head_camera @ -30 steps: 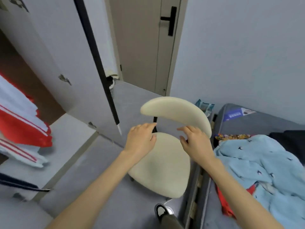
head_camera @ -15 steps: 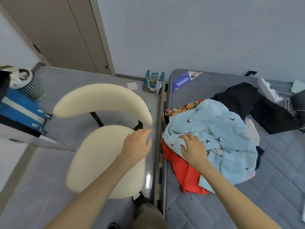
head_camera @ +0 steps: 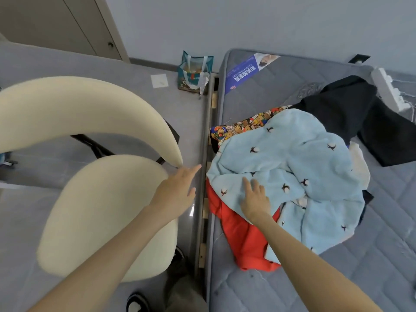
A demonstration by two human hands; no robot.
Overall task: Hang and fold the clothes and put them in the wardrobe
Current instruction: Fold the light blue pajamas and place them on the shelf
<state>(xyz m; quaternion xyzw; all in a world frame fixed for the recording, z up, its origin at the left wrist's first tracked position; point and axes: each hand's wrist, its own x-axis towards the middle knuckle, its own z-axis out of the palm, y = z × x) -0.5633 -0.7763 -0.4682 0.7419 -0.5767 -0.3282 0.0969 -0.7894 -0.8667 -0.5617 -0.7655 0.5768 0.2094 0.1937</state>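
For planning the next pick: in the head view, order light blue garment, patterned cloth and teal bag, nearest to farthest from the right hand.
1. light blue garment, under the right hand.
2. patterned cloth, beyond it at the mattress edge.
3. teal bag, on the floor.

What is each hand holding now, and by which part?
Nothing is held. The left hand hovers open by the chair seat. The right hand rests flat on the light blue cloth near its left edge, without gripping it.
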